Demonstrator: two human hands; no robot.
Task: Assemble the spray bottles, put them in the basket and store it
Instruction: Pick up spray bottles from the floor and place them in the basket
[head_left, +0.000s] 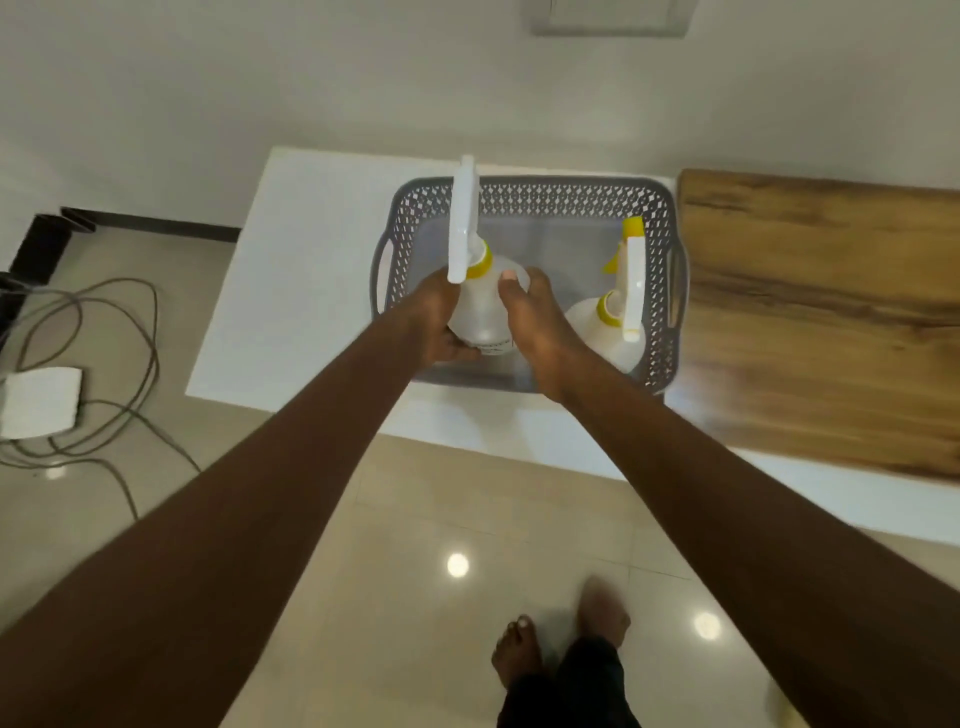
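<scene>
A: Big stuff first; white table under everything, wooden board well right of the grip, grey basket directly around and below the grip.

B: Agreed; basket sits on the table, its right handle side near the board; cables on the floor far left of the grip, ignore.

A: Step in hand?

B: Placing, I'd judge; the held bottle is upright over the basket's left half; whether its base touches the basket floor, cannot tell.

A: Grip state?

B: Left hand wrapped around the bottle's left side, fingers curled underneath; right hand pressed on its right side, thumb up on the shoulder; both closed on that same bottle.

A: Second bottle?

B: Just right of the grip, inside the basket, trigger head on, leaning a little; untouched.

A: Next move?

B: Likely lower it clear of the neighbour, seat it, release both hands; then take the basket by its side handles for storing; tall trigger heads could tip if rushed.

A: Labels?

B: Small dark print low on the held bottle, partly under the left fingers; too blurred to read; no brand visible.
</scene>
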